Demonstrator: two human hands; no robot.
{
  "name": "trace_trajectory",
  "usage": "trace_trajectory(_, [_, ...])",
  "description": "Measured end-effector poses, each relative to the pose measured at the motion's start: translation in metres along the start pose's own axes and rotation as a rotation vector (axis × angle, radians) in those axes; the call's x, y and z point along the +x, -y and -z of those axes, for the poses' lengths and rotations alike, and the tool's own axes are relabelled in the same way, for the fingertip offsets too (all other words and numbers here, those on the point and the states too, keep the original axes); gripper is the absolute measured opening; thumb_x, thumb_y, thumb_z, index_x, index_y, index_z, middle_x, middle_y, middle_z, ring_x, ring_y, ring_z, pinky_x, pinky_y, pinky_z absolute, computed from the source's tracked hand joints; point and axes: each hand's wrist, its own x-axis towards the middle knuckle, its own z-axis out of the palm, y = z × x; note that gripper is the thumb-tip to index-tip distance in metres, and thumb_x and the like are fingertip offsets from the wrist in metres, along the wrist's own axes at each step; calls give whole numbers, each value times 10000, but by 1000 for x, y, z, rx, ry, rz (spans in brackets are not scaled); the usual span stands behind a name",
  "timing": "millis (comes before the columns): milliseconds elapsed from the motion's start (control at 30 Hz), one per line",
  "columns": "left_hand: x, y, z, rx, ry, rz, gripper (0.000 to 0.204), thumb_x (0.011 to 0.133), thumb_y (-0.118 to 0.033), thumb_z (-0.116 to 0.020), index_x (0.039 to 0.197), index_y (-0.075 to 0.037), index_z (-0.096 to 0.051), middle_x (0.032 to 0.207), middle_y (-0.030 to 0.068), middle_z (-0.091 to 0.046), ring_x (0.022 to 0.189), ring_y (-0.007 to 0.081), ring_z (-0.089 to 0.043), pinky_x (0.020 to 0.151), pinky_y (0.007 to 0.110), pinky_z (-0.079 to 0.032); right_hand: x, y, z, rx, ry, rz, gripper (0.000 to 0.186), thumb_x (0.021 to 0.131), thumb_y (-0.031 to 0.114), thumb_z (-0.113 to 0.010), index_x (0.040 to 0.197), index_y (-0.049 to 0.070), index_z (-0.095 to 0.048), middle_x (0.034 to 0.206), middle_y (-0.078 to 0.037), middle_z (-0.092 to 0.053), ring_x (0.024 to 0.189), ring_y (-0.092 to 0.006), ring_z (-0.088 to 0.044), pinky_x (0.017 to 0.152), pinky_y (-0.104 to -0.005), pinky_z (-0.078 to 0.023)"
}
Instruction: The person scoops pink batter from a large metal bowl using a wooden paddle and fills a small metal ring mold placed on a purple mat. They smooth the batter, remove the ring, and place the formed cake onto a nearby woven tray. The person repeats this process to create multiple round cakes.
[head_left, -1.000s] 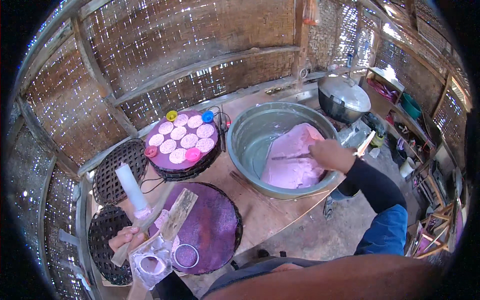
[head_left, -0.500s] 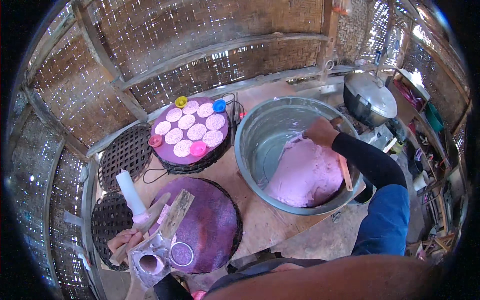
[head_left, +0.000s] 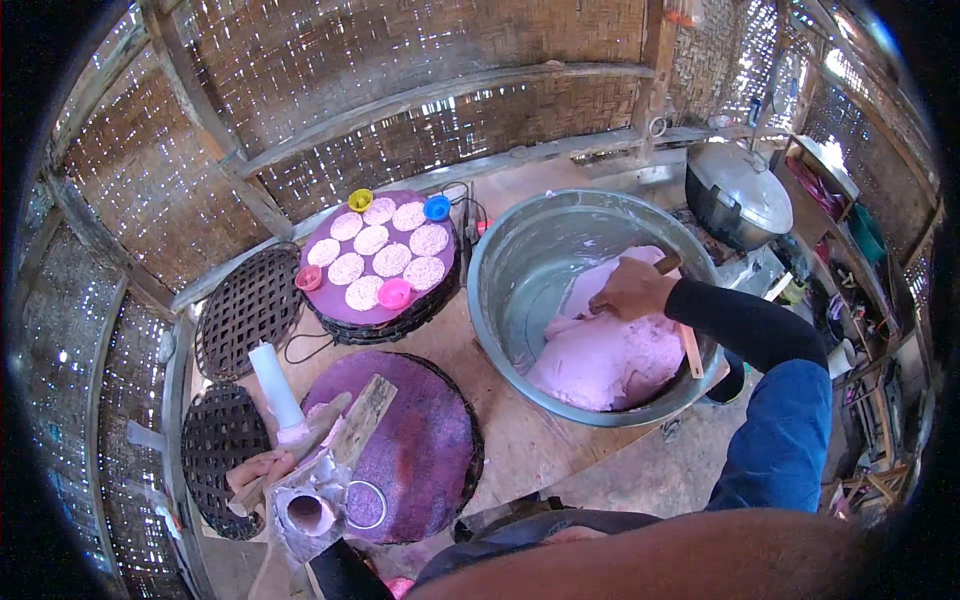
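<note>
- From my station I see the right hand (head_left: 637, 290), its fingers curled around a brown handle (head_left: 668, 263); the tool's far end is hidden.
- The pink dough (head_left: 605, 365) lies beneath those fingers, spreading near and far, inside the grey basin (head_left: 498, 312) on the worktop (head_left: 530, 442) at right.
- Near left, the left hand (head_left: 262, 471) clasps a wooden bar (head_left: 320, 428).

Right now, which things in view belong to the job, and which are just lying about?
Seemingly in the job: left hand on the wooden lever, white cylinder, holed wooden block, right hand holding a wooden handle at the pink dough, grey basin, pink rounds.
Apparently lying about: lidded pot, black lattice trays, green tub.
</note>
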Motion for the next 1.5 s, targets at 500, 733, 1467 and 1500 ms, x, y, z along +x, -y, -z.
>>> trace_trajectory(500, [4, 9, -7, -133, 72, 101, 189, 739, -177, -672, 794, -24, -575, 794, 107, -514, 685, 259, -564, 588, 372, -445, -27, 94, 36, 304, 6, -232, 199, 704, 226, -524, 814, 133, -661, 681, -143, -621, 643, -326, -617, 616, -452, -478])
trace_trajectory(733, [24, 10, -21, -138, 181, 325, 190, 741, -186, -669, 779, -23, -580, 781, 112, -504, 672, 269, -560, 571, 379, -442, -85, 134, 138, 291, -392, -350, 258, 769, 215, -553, 1000, 156, -652, 761, -128, -634, 694, -310, -616, 619, -409, -482])
trace_trajectory(1467, [39, 51, -12, 107, 556, 29, 235, 792, -262, -539, 952, -95, -584, 845, 106, -563, 873, 272, -540, 671, 405, -458, -42, 333, 196, -37, -706, -266, 336, 750, 117, -557, 1084, 86, -558, 609, -41, -498, 459, -188, -537, 398, -316, -412])
trace_trajectory(1500, [40, 56, -1, 177, 510, 47, 266, 806, -306, -515, 962, -98, -573, 866, 98, -567, 891, 257, -536, 711, 405, -452, -54, 331, 202, 13, -711, -284, 315, 763, 126, -562, 1075, 83, -571, 605, -43, -511, 465, -196, -546, 401, -321, -421])
